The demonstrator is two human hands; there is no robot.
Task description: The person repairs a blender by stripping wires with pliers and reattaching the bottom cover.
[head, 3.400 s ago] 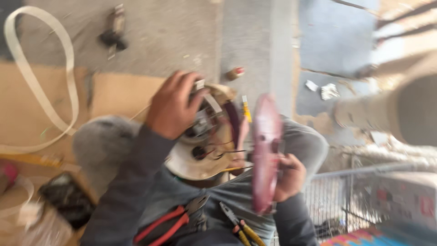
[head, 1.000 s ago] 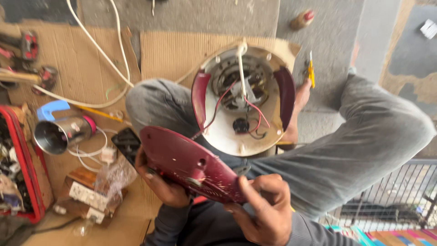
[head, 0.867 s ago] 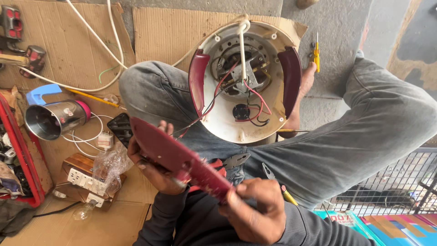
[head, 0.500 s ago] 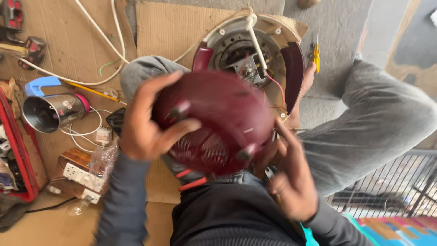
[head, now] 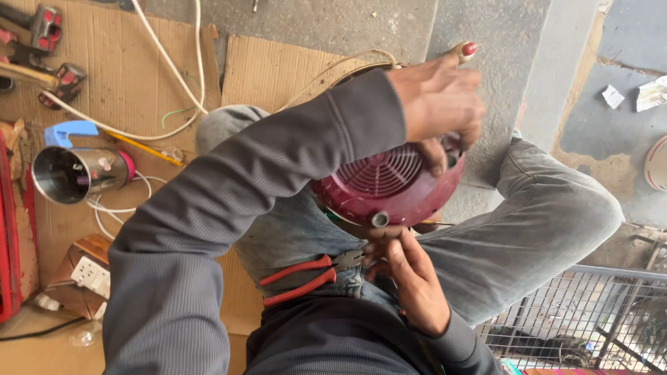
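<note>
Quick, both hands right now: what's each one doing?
Left hand: fingers curled over the far edge of the maroon cover.
Right hand: fingers open, touching its near edge.

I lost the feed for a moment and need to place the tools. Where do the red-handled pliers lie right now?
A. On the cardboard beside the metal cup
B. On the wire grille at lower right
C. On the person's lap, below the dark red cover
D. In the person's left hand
C: the red-handled pliers lie on the lap, just below the dark red cover, with neither hand holding them.
</note>
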